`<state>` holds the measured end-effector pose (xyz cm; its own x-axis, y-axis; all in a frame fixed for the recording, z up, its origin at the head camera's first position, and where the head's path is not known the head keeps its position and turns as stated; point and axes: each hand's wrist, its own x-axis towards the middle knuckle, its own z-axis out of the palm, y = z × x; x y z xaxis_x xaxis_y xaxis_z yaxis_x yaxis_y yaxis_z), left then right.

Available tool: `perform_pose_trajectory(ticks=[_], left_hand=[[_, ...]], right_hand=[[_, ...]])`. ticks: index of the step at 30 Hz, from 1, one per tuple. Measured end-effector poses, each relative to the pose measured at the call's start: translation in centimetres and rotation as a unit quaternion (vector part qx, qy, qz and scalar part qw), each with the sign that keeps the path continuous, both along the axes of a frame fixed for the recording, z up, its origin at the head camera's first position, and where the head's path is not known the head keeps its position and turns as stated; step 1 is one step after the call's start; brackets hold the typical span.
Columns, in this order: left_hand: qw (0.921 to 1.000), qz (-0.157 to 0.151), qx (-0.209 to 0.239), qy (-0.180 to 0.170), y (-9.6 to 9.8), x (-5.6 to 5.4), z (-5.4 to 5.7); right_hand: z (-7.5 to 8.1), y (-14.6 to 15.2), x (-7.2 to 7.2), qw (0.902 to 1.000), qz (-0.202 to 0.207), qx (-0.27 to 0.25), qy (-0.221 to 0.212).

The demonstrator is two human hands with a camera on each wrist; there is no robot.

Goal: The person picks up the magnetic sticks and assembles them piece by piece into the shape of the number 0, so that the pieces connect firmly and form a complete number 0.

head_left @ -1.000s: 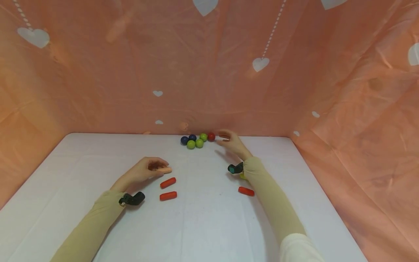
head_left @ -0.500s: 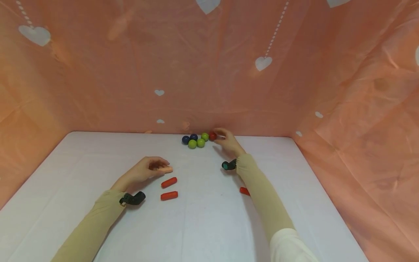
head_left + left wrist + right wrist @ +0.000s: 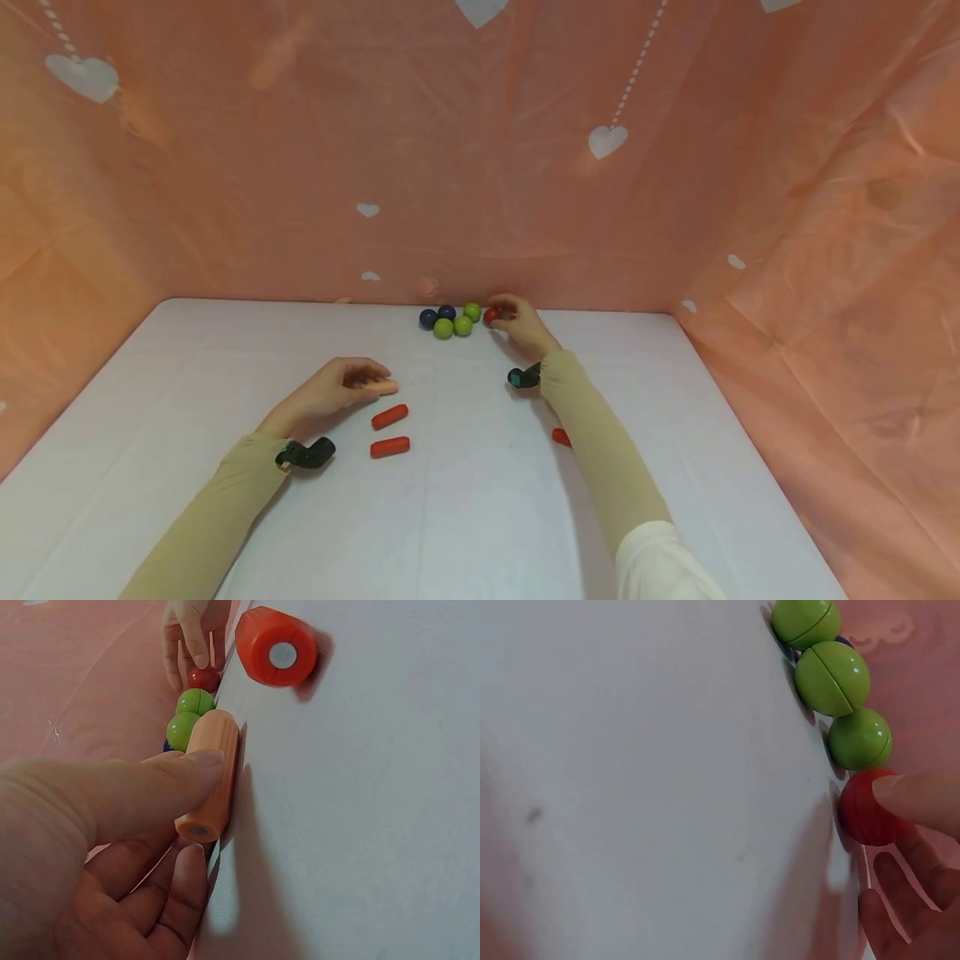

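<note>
Head view: A person's right hand (image 3: 522, 327) grips a red ball (image 3: 491, 317) near the far edge of a white counter (image 3: 480, 517), the ball lying between thumb and fingers at the front of that hand. Just beside the held ball, to the hand's left, sit three green balls (image 3: 443, 327), with two dark blue balls (image 3: 427, 319) beyond. Nearer the body, the left hand (image 3: 330, 389) pinches a peach stick (image 3: 387, 387) at its fingertips; two red sticks (image 3: 390, 447) lie on the body side of it. A third red stick (image 3: 560, 437), behind the right hand, pokes out from under the right sleeve (image 3: 600, 450).

Left wrist view: The left thumb presses along the side of the peach stick, which points away from the hand; the finger opposing it is mostly hidden. Steady, gentle pressure near the stick's middle would probably keep it from tipping, clear of the red stick near the hand.

Right wrist view: The right thumb lies on the red ball, with fingers curled on its far side. The nearest green ball is so close that contact cannot be ruled out, and whether the red ball is off the counter cannot be told. A light pinch across its widest part and a straight lift look safest, since a sideways drag could set the neighbouring balls rolling.
</note>
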<state>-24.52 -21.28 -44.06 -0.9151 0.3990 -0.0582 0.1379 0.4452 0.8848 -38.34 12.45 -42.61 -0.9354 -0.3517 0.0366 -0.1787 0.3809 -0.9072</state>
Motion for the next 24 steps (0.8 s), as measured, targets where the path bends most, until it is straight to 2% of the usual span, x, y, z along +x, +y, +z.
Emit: perform_pose_trajectory(ticks=[11,15,22,24], left_hand=[[1.0,0.001,0.004,-0.004,0.0,0.1,0.1],[1.0,0.004,0.001,-0.001,0.1,0.3,0.4],[0.9999,0.013,0.0,0.012,0.1,0.5,0.9],[0.9998,0.017,0.005,-0.002,0.4,0.4,1.1]], right_hand=[[-0.5,0.2,0.0,0.9983,0.012,0.046,0.034],[-0.5,0.3,0.3,0.997,0.014,0.063,0.043],[0.2,1.6,1.3,0.997,0.01,0.076,0.01],[0.5,2.1,1.7,0.9971,0.01,0.075,0.002]])
